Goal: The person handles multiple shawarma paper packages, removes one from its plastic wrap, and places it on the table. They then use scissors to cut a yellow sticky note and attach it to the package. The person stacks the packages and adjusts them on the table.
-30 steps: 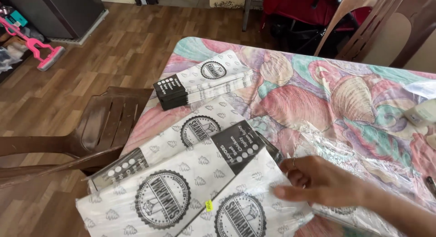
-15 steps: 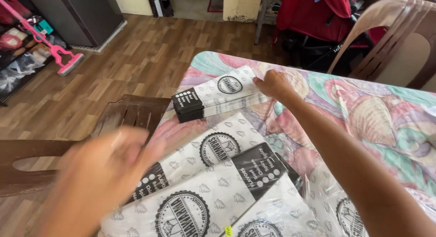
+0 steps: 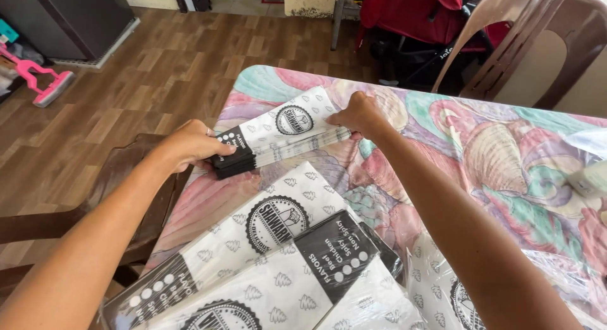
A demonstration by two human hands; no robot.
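Note:
A stack of flat white paper bags (image 3: pixel 288 129) with black printed ends and a round black emblem lies at the far left corner of the table. My left hand (image 3: pixel 190 143) grips the stack's black near-left end. At the stack's far right end, my right hand (image 3: pixel 360 115) pinches the edge. Both arms reach forward across the table. Closer to me, several loose bags of the same kind (image 3: pixel 265 241) lie spread and overlapping on the tablecloth.
The table carries a colourful shell-pattern cloth (image 3: pixel 506 159) under clear plastic. A brown plastic chair (image 3: pixel 107 184) stands at the table's left side, another brown chair (image 3: pixel 537 45) at the far right. Wooden floor, a pink floor tool (image 3: pixel 44 83) and red bags (image 3: pixel 411 14) lie beyond.
My right hand left the near loose bags and reached to the far stack. My left hand came up from below and took the stack's black end.

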